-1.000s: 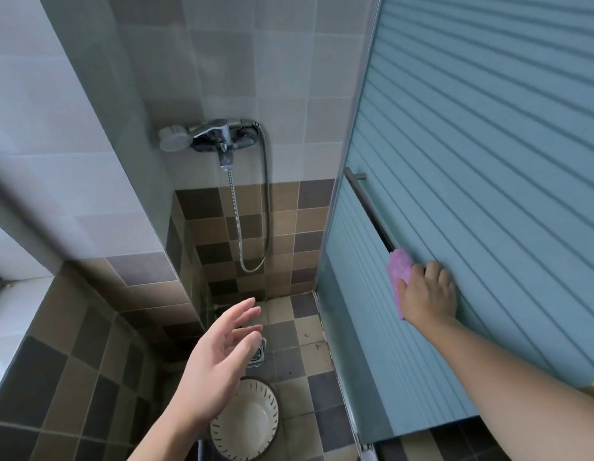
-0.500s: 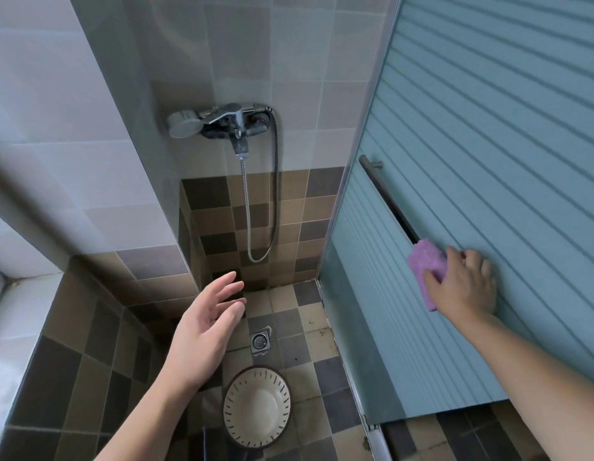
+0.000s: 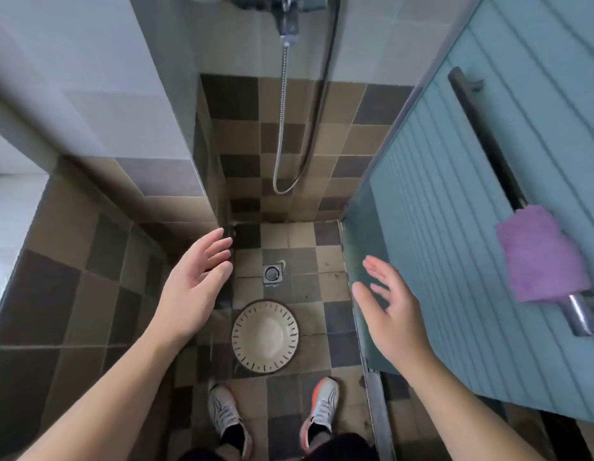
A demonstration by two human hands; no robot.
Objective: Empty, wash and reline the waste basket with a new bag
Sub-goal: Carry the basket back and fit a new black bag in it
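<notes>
A cream waste basket (image 3: pixel 265 337) with slotted rim stands upright on the tiled shower floor, seen from straight above and holding no bag. My left hand (image 3: pixel 192 287) hovers above and to the left of it, fingers relaxed and empty. My right hand (image 3: pixel 389 311) hovers to the basket's right, palm turned inward, fingers spread and empty. A purple cloth (image 3: pixel 542 257) hangs over the metal bar (image 3: pixel 482 128) on the blue door, apart from both hands.
A floor drain (image 3: pixel 272 273) lies just beyond the basket. The shower hose (image 3: pixel 284 128) hangs down the back wall from the tap. The ribbed blue door (image 3: pixel 455 227) bounds the right side, tiled walls the left. My two shoes (image 3: pixel 322 410) stand just before the basket.
My right hand has let go of the purple cloth, which stays on the door bar, and dropped beside the basket. The view has tilted down to the floor and my shoes.
</notes>
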